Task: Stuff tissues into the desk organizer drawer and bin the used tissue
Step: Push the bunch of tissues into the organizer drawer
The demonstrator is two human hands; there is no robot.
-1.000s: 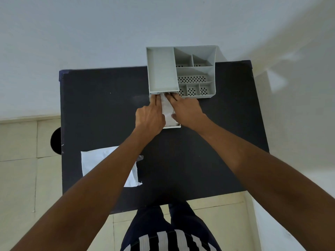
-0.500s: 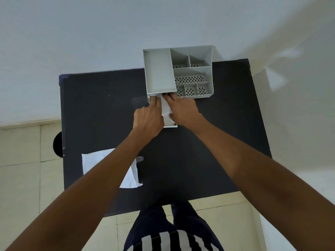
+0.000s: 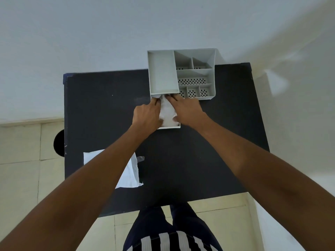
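Observation:
A grey desk organizer [image 3: 163,73] with several compartments stands at the far edge of a black table [image 3: 101,105]. Its drawer [image 3: 170,126] is pulled out toward me from the bottom. White tissue [image 3: 167,111] fills the drawer. My left hand [image 3: 146,114] and my right hand [image 3: 186,107] press on the tissue from either side, fingertips at the organizer's front under its large left compartment. Another white tissue [image 3: 131,175] lies flat near the table's front left, partly hidden by my left forearm.
A round black object [image 3: 59,143] shows on the floor just past the table's left edge. A white wall rises behind the table and on the right. Cream floor tiles lie to the left and in front. My legs stand at the table's front edge.
Both hands stay on the tissue in the drawer with only slight shifts of the fingers. The view has drifted a little; the organizer and the flat tissue have not moved.

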